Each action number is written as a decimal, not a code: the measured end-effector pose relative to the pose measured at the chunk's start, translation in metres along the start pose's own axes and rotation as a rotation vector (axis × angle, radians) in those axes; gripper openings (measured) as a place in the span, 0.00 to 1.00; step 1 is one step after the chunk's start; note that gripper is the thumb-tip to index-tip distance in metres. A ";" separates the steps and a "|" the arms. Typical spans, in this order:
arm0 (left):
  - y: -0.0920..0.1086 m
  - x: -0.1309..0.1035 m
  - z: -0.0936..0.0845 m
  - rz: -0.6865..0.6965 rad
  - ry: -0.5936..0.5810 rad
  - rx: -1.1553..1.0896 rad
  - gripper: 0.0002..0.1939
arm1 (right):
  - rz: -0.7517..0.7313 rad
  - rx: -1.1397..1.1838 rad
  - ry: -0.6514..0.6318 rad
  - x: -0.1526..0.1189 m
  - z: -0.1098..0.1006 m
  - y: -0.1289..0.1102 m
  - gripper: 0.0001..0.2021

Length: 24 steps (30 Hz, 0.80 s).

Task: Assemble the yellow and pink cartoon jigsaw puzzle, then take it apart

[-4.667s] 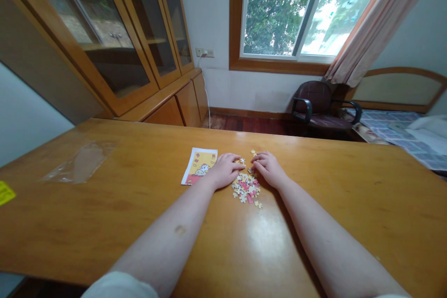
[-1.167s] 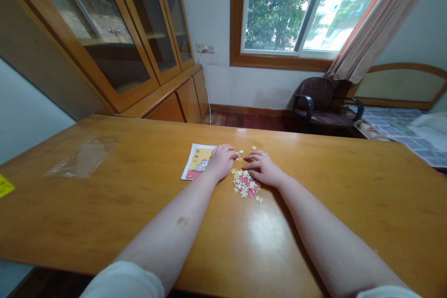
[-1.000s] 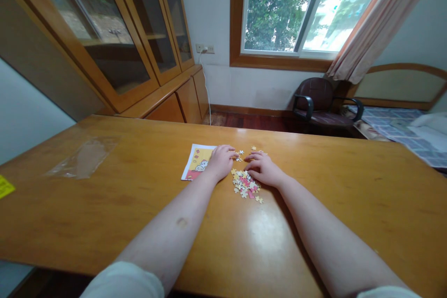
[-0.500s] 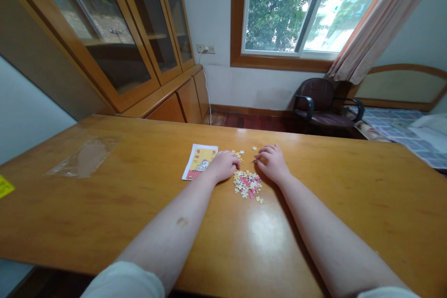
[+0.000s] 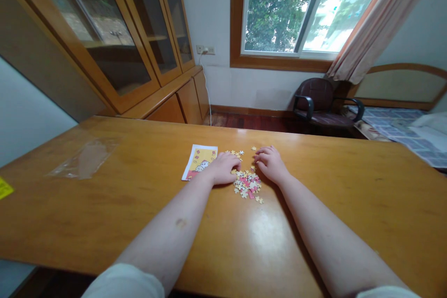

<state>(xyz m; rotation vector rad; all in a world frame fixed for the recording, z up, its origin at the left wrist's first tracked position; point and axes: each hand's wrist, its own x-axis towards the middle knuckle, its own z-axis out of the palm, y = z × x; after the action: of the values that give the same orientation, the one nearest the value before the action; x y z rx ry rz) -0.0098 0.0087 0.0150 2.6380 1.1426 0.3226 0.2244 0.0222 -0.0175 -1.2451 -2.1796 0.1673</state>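
Observation:
My left hand rests over the right edge of a printed picture card, its fingers curled down beside a pile of jigsaw pieces. Whatever lies under those fingertips is hidden. To the right of the pile, my right hand is low over the table with fingers apart and bent. One small jigsaw piece lies by its thumb. The pile mixes yellow, white and pink pieces. Beyond my left fingers lie several loose yellow pieces, and a single piece sits just past my right fingertips.
The wooden table carries a clear plastic bag at left and a yellow paper at its left edge. Behind stand a glass-door cabinet, an office chair and a bed.
My left hand has shifted slightly down and left, showing more loose pieces behind it. My right fingers have moved slightly, and a piece near the right thumb now lies lower, toward the pile.

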 end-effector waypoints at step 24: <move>-0.007 0.008 0.018 -0.024 0.211 -0.111 0.22 | -0.103 0.085 -0.090 0.003 -0.002 -0.010 0.07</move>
<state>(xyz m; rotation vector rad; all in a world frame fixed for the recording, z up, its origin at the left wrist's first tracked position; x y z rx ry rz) -0.0039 0.0164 -0.0035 2.5375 1.1803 0.6532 0.2171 0.0191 -0.0110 -1.0943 -2.2826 0.2755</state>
